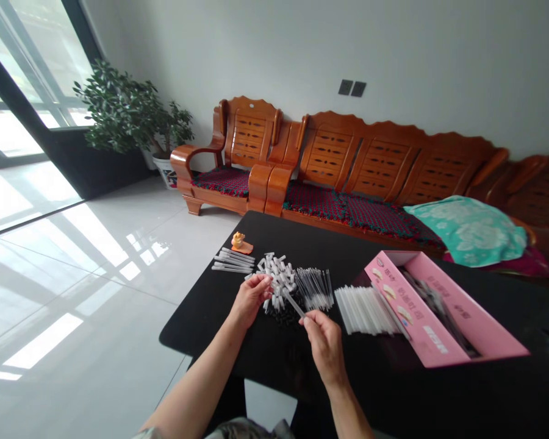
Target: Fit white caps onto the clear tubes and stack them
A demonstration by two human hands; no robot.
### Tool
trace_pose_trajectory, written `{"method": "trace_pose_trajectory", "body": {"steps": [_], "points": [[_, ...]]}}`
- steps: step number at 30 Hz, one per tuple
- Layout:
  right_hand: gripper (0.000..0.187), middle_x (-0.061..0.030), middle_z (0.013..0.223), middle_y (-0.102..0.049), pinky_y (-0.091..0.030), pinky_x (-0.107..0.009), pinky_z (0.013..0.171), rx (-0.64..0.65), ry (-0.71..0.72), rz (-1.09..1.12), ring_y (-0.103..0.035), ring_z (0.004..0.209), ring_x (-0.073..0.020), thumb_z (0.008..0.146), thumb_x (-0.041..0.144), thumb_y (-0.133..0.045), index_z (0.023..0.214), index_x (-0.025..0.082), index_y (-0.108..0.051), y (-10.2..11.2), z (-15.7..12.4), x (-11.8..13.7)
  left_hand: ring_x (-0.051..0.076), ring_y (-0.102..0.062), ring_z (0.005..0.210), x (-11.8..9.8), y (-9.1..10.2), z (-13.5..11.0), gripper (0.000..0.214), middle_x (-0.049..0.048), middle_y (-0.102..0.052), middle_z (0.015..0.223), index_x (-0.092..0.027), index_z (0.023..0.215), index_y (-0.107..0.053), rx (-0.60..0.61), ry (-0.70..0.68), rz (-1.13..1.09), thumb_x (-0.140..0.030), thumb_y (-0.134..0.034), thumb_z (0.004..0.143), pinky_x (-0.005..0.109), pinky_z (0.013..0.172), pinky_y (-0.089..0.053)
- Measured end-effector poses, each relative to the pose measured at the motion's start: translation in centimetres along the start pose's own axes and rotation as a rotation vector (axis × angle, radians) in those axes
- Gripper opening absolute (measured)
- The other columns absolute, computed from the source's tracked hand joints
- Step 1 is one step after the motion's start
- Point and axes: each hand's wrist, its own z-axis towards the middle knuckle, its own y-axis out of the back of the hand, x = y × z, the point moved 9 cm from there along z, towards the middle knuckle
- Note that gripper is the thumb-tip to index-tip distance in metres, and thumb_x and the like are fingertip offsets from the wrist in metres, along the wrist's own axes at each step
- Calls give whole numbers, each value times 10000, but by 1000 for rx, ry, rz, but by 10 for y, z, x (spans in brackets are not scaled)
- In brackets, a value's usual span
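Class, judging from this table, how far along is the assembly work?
Done: a few white pieces lie in a row. In hand: right hand pinches one tube, left hand touches the cap pile. Left: the tube stack and wands.

Pink box (478, 326) right; wooden sofa (384, 164) behind; potted plant (123, 110) far left.
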Motion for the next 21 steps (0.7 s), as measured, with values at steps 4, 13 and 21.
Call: {"method": "trace_pose_trajectory", "body": {"steps": [4,13,21], "points": [[271,51,543,-393,-262,-229,461,37,100,-157,-326,494,-102,837,393,-566,666,183,-561,-5,-2,13,55,-537,580,1,-7,-3,394,-13,-558,655,-96,806,-661,29,11,-44,-384,-852,614,162,561,-479],[272,44,549,-431,-285,-230,485,45,120,-246,-386,508,-116,865,377,-540,664,194,-531,-5,0,4,57,-511,537,3,-13,-8,343,-16,-560,638,-111,753,-642,73,-4,53,-368,-835,632,181,541,-445],[234,-9,600,-574,-345,-236,529,17,187,-343,-502,542,-152,874,361,-537,709,200,-576,-6,-3,14,71,-501,539,3,-19,-11,331,0,-587,644,-108,824,-704,103,-31,185,-393,-794,683,199,549,-423]]}}
